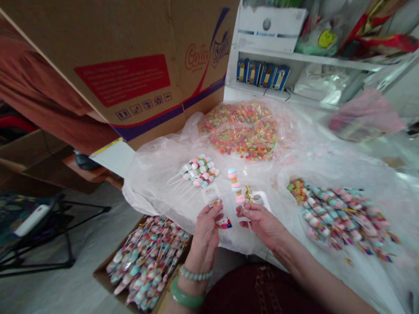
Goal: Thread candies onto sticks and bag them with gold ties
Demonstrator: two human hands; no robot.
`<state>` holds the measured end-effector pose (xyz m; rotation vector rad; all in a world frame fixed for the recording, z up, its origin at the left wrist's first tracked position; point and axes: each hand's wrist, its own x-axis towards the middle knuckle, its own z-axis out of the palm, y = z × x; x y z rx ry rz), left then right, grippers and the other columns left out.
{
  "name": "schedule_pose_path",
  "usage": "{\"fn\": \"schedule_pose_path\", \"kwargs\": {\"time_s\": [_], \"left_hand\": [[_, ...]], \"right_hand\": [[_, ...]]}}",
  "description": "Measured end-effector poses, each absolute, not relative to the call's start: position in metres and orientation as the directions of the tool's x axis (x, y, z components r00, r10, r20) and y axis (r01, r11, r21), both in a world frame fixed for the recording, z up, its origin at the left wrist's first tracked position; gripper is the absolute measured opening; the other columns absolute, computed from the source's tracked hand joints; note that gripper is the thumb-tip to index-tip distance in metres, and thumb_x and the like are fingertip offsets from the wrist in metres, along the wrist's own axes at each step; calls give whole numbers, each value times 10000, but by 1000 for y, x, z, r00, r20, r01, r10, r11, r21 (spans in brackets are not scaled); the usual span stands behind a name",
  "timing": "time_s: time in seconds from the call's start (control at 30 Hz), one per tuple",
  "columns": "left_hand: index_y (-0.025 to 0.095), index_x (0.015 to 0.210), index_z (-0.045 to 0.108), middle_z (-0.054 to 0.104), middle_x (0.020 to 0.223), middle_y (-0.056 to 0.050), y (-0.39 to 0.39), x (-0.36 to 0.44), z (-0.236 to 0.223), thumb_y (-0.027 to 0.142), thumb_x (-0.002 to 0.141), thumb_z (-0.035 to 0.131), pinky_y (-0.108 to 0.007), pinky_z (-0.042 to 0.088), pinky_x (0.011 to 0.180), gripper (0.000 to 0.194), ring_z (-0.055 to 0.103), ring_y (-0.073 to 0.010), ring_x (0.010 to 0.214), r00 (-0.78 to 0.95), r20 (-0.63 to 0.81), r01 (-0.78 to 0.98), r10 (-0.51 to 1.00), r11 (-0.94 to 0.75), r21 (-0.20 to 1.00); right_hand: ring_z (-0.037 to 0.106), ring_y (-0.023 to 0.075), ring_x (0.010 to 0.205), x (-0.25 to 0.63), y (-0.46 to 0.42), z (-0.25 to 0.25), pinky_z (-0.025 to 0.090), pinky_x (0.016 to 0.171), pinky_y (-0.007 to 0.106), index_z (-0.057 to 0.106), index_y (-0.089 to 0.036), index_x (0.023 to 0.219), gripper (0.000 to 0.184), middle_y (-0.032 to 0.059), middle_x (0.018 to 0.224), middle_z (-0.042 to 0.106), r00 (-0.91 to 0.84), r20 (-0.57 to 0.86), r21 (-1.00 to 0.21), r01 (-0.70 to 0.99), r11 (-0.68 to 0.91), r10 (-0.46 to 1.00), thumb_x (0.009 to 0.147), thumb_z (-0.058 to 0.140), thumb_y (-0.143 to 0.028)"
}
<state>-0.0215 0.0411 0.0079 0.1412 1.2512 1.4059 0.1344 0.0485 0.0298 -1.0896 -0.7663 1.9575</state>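
Note:
My left hand (208, 220) pinches a clear printed wrapper (211, 194); a red and blue printed part shows beside its fingers. In my right hand (257, 218) is a marshmallow skewer (233, 181), held upright by its stick, with pink, blue and orange pieces stacked along it. A gold twist tie (248, 194) shows at the right fingertips, in front of a small white card-like item (262, 198). Just beyond my left hand lies a bunch of marshmallow skewers (200, 170), bare sticks pointing left.
A bag of colourful ring-shaped candies (244, 131) lies at the back of the plastic-covered table. Wrapped skewers (347, 218) are piled at right. A carton (101, 272) full of skewers stands below left. A large cardboard box (147, 39) rises at back left, with a person's sleeve (49, 83) behind.

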Motion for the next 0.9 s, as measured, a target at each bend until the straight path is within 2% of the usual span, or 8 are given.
{"fn": "schedule_pose_path", "kwargs": {"time_s": [0.1,0.2,0.33,0.47,0.57,0.7,0.8,0.9], "left_hand": [[149,709,621,620,616,35,51,7,14,242,478,815,-189,406,473,316,529,-73,495,-310,-505,-658,805,202,725],[162,752,617,624,630,40,56,31,23,225,474,795,-198,421,496,336,552,-86,527,-276,-481,-666,832,196,720],[135,813,668,687,717,-27,53,46,30,291,603,754,-244,477,562,275,610,-135,612,-76,-531,-645,844,365,671],[100,834,710,716,745,-67,49,41,28,241,571,809,-258,490,584,315,626,-151,619,107,-550,-526,828,517,675],[90,738,707,708,683,-51,53,36,25,186,509,830,-235,477,566,278,611,-130,581,-18,-536,-517,844,451,727],[105,630,664,670,595,-14,60,44,22,156,474,820,-224,468,560,226,587,-109,538,-193,-497,-594,846,303,745],[113,646,652,657,615,2,61,55,19,152,479,818,-215,465,558,239,585,-104,563,-193,-443,-648,875,225,727],[106,753,670,674,691,-23,61,57,16,196,576,785,-223,462,522,229,586,-116,577,-134,-475,-670,869,274,690]], "right_hand": [[545,168,845,123,35,42,404,781,285,619,-179,601,156,25,831,637,-308,-278,-864,-334,-378,910,645,728,-282],[509,147,716,123,34,41,373,707,278,630,-174,581,138,1,671,592,-198,-278,-883,-333,-332,940,646,702,-271],[432,107,573,145,44,29,325,606,256,637,-166,618,141,-34,565,532,-141,-304,-860,-385,-335,942,639,713,-283],[458,105,567,168,49,24,342,602,252,639,-164,636,149,-33,577,550,-185,-305,-845,-400,-355,934,641,725,-285],[504,113,614,176,48,28,379,650,255,644,-170,644,137,-23,629,586,-191,-291,-825,-446,-348,937,645,728,-278],[548,133,789,171,44,33,401,735,256,658,-173,645,109,8,858,636,-202,-222,-841,-455,-292,954,636,729,-256],[506,119,680,164,43,30,374,641,248,633,-169,622,144,-3,737,604,-174,-295,-851,-399,-341,939,634,716,-285],[433,101,579,162,46,23,327,588,245,628,-159,607,146,-27,582,533,-100,-302,-886,-337,-318,948,635,683,-291]]}}
